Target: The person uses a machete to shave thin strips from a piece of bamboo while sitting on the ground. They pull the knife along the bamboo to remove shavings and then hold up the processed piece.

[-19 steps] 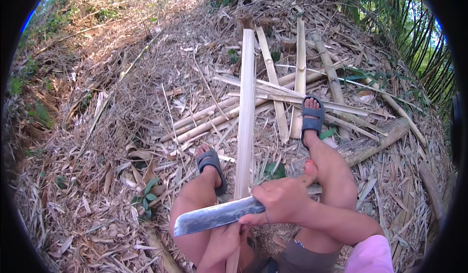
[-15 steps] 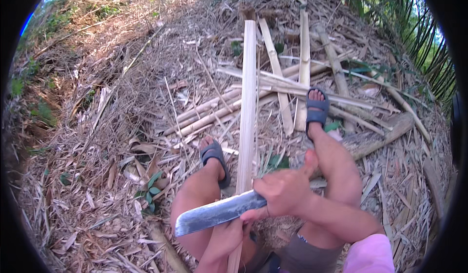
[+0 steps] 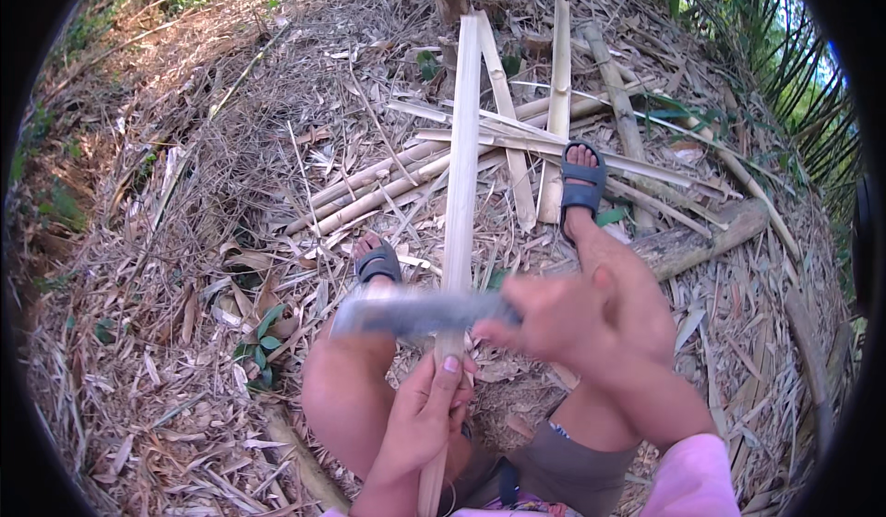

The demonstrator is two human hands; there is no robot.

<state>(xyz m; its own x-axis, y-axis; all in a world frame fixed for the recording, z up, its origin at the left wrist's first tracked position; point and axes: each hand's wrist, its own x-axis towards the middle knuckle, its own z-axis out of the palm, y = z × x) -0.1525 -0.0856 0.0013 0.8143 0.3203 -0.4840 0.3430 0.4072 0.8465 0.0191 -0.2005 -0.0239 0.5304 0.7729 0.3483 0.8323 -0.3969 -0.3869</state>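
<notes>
the left hand [image 3: 429, 415] is closed around a pale split strip [image 3: 461, 175], thumb laid along its face, probably to keep it from twisting. the strip runs from beneath that palm straight out ahead, long, flat and fine-grained. the right hand [image 3: 565, 328] is wrapped around the hidden handle of a broad knife [image 3: 420, 315], whose grey metal blade lies crosswise over the strip just beyond the left fingers; blur hides whether they touch. knees spread either side seem to leave working room. farther ahead, smooth curved split pieces [image 3: 559, 83] cross round poles [image 3: 388, 205] on dry, papery litter [image 3: 175, 332].
</notes>
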